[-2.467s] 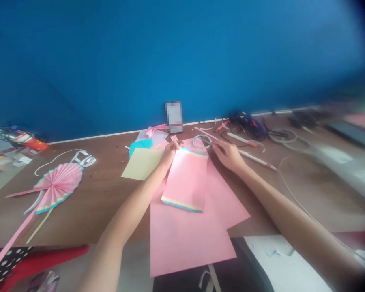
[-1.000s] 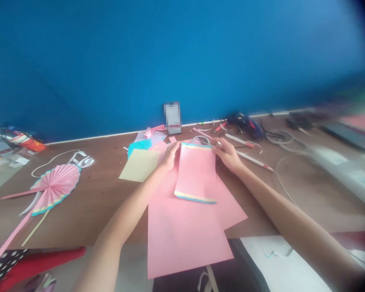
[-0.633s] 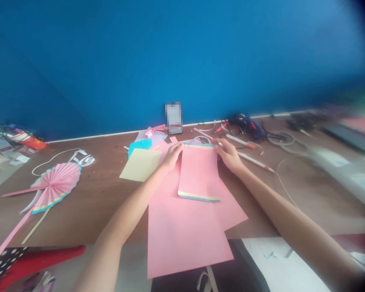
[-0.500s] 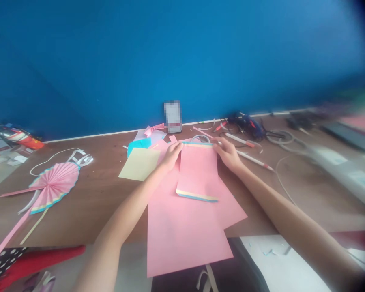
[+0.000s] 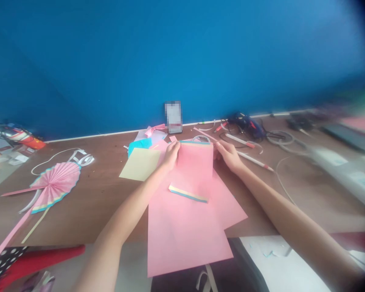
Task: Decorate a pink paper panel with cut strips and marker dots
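Note:
A pink paper sheet with yellow and blue bands at its top and bottom edges hangs between my hands, its lower end tilted down to the right. My left hand pinches its upper left corner. Beside the upper right edge is my right hand, bent fingers slightly apart and no longer round the corner; its fingertips are partly hidden. Below lie larger plain pink sheets, one overhanging the table's front edge.
A pleated pink paper fan with streamers lies at left. Yellow paper and blue paper lie left of my hands. A phone leans on the wall. Pens, cables and a power strip are at right.
The banded pink sheet has shifted a little left, and its lower end has swung left and tilted. My right hand has come off its upper right corner.

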`<state>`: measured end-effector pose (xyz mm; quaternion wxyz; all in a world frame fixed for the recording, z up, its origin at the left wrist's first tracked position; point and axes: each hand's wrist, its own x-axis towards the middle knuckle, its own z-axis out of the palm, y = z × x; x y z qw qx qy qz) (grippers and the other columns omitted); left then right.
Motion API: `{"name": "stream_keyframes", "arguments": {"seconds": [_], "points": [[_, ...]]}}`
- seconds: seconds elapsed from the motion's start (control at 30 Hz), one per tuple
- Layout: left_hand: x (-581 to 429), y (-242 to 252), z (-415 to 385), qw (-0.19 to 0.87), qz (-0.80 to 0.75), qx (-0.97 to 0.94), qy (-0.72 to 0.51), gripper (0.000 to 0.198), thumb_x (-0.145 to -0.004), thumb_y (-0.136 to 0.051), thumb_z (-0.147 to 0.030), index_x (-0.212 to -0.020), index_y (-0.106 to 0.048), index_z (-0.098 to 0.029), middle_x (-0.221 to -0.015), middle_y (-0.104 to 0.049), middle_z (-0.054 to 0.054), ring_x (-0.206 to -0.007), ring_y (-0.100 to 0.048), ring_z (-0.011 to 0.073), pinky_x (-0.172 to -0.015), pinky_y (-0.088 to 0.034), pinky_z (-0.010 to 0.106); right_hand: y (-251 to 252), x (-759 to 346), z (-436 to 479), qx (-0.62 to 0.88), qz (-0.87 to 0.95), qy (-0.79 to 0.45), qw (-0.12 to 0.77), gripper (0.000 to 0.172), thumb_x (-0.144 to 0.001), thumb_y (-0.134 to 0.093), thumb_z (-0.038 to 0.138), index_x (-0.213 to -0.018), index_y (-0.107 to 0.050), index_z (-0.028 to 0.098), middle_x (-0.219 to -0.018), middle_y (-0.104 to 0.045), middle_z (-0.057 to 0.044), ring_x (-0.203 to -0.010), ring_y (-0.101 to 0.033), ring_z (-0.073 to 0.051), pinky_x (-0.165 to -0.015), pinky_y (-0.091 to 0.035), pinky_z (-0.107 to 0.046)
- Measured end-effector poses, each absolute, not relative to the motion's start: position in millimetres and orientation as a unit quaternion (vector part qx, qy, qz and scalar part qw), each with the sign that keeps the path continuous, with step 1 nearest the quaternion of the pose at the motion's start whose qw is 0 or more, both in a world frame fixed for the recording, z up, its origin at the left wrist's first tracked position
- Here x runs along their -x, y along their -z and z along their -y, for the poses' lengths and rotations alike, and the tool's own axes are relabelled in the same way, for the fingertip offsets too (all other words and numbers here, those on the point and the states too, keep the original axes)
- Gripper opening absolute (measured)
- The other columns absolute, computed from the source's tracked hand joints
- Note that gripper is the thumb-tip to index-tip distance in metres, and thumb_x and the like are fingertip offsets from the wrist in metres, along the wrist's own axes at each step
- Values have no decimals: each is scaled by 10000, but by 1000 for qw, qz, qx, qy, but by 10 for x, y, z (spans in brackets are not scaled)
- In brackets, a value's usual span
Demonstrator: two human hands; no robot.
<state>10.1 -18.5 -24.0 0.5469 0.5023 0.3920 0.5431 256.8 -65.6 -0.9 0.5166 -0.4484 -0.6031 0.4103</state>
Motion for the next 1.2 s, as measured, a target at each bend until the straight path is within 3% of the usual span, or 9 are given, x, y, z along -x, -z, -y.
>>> {"name": "stream_keyframes", "arguments": {"seconds": [0.13, 0.23, 0.47, 0.67, 0.9, 1.2], "points": [[-111, 199, 219, 500, -406, -531, -551, 310, -820, -611, -518, -788, -597, -209, -790, -587, 19, -797, -542, 179, -762, -430, 308, 33, -2571, 662, 436, 626, -420, 492, 411, -803, -625, 574, -948, -615, 190, -686, -633, -13, -583, -585, -143, -543, -480, -269], [-132, 146, 253, 473, -406, -556, -550, 324, -833, -589, -528, -791, -609, -207, -784, -570, 17, -785, -518, 173, -768, -403, 298, 66, -2569, 645, 447, 636, -408, 479, 368, -732, -722, 490, -912, -621, 186, -717, -640, -10, -618, -592, -153, -601, -503, -296], [-152, 48, 321, 471, -388, -594, -524, 334, -804, -632, -516, -750, -573, -191, -702, -520, -13, -716, -468, 138, -728, -363, 255, 32, -2536, 656, 463, 605, -408, 503, 294, -755, -685, 464, -847, -628, 190, -678, -635, -9, -580, -568, -149, -596, -505, -314], [-158, 0, 347, 463, -394, -594, -527, 308, -797, -649, -453, -719, -558, -169, -690, -503, -22, -694, -452, 114, -696, -347, 237, 20, -2543, 665, 478, 620, -383, 490, 348, -737, -689, 504, -849, -632, 180, -725, -649, -22, -614, -559, -148, -585, -466, -283], [-157, -47, 378, 542, -357, -585, -487, 284, -819, -595, -446, -811, -614, -163, -758, -587, -9, -730, -517, 124, -730, -400, 242, 61, -2562, 649, 489, 630, -359, 485, 341, -781, -638, 503, -719, -567, 175, -617, -531, 21, -565, -444, -106, -530, -340, -244], [-152, 42, 332, 414, -434, -656, -458, 368, -814, -594, -487, -785, -681, -130, -674, -565, -2, -690, -482, 139, -682, -362, 259, 70, -2576, 648, 497, 638, -357, 468, 323, -806, -606, 485, -734, -633, 171, -633, -552, 10, -552, -456, -115, -536, -354, -259]]}}
